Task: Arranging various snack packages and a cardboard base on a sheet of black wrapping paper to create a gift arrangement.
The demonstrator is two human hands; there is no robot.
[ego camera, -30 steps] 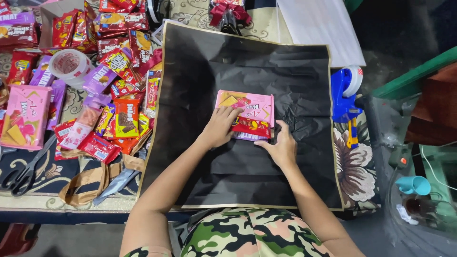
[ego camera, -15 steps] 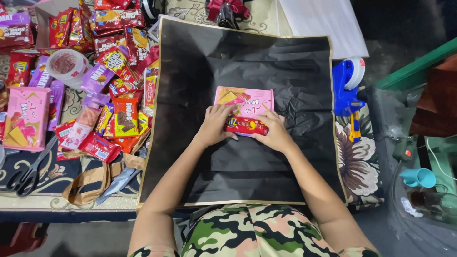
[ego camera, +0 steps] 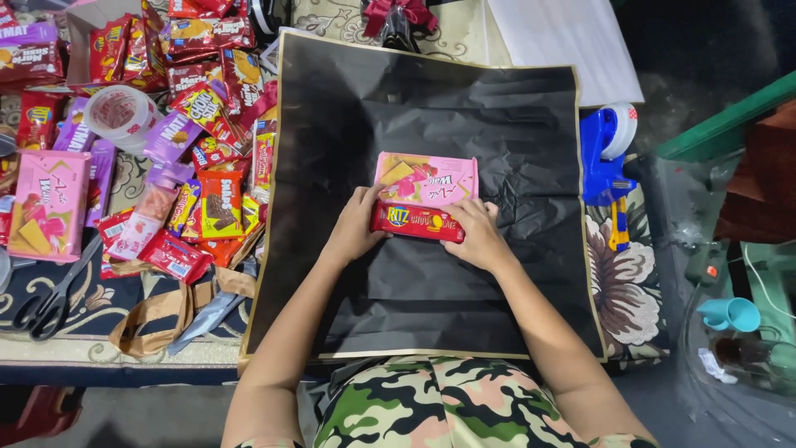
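A: What do you log on the hands?

B: I note the left hand [ego camera: 358,224] and right hand [ego camera: 475,235] each gripping one end of a red cracker packet [ego camera: 417,221], fingers curled around it.

A: And the packet itself?

B: Long, flat, glossy red with yellow lettering. I see it lying against the near edge of a pink wafer box [ego camera: 426,179], mid black wrapping sheet [ego camera: 431,124].

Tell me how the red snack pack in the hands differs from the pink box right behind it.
The red snack pack is long, narrow and soft-wrapped; the pink box is wider, flat and rigid. The left hand and right hand grip the red pack's ends, while their fingertips barely reach the pink box. Both lie touching on the black wrapping sheet.
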